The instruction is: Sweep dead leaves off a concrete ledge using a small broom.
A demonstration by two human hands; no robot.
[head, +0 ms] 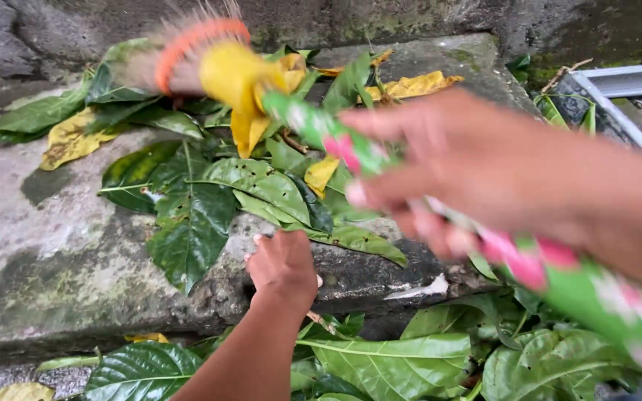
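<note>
My right hand (469,167) grips the green and pink patterned handle (336,137) of a broom. Its yellow neck (235,74), orange band and bristle head are blurred at the top, over a pile of fallen leaves. My left hand (284,267) rests on the edge of a stone step (46,252), fingers curled against large green leaves (195,208) that lie there. Whether it holds a leaf I cannot tell.
Green and yellow leaves (76,137) cover the mossy stone step and the ground below it (395,364). A rough stone wall (53,30) runs along the back. A grey metal frame (618,96) lies at the upper right.
</note>
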